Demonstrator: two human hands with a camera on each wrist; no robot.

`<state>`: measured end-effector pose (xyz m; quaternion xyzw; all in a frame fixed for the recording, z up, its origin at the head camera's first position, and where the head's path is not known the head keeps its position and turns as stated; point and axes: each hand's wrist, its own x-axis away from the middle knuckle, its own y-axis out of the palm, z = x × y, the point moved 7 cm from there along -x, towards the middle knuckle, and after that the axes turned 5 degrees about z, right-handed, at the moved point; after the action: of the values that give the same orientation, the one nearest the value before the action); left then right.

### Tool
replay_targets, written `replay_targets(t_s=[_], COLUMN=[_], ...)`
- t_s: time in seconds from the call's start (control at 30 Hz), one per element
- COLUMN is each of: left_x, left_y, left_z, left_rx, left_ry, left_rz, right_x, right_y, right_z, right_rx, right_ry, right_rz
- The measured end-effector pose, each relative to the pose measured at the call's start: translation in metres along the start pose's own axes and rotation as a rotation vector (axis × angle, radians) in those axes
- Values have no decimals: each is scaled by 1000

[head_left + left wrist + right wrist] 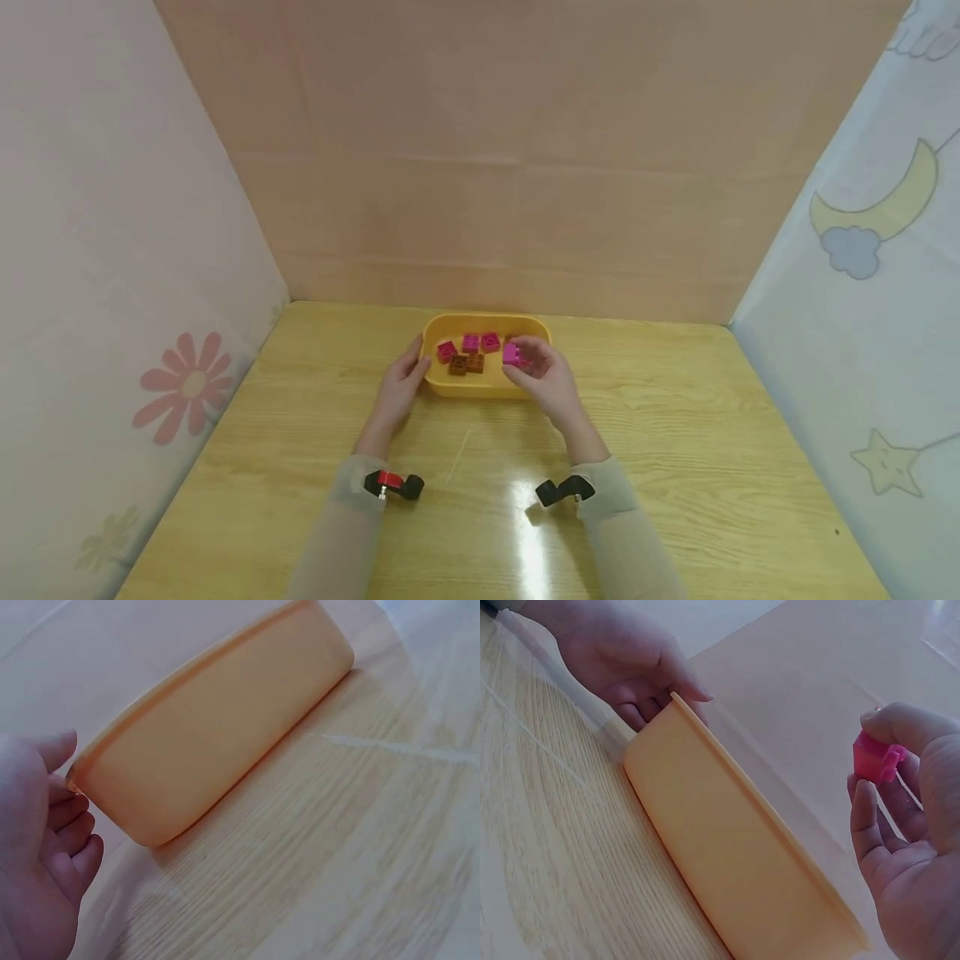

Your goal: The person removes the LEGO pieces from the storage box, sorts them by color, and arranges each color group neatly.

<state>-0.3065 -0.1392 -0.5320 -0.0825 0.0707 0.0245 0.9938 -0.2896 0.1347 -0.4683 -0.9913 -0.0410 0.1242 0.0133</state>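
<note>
A yellow plastic tray (480, 389) stands at the back of the table. My left hand (397, 390) grips its left end, with the thumb over the rim and the other fingers along the outer wall. Above the tray's right part, my right hand (553, 385) pinches a pink toy building brick (874, 758) between thumb and fingers; the brick's studs point sideways. Inside lie a few pink bricks (470, 342) and brown bricks (475, 363). One more brown brick is partly covered by the right hand. The wrist views show only the tray's outer side, not its contents.
The light wooden table (675, 433) extends around the tray. Behind it rises a peach-coloured backdrop (510, 208), with pale patterned sheets on the left and right. Both sleeves carry a black wrist mount, and the left mount has a red part.
</note>
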Motion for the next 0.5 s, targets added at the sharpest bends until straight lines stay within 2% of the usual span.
replay_targets(t_s=[0.13,0.23,0.5], left_x=[3,4,9], left_y=[2,3,3], left_z=[1,3,8], left_rx=[132,196,175], left_ry=[-15,-20,-18], left_rz=[-34,-58,-78], right_x=[5,11,30], right_y=[4,8,20], right_z=[-4,-8,-7], right_rx=[11,26,141], right_ry=[-21,-37,2], right_rz=[-33,-72,-177])
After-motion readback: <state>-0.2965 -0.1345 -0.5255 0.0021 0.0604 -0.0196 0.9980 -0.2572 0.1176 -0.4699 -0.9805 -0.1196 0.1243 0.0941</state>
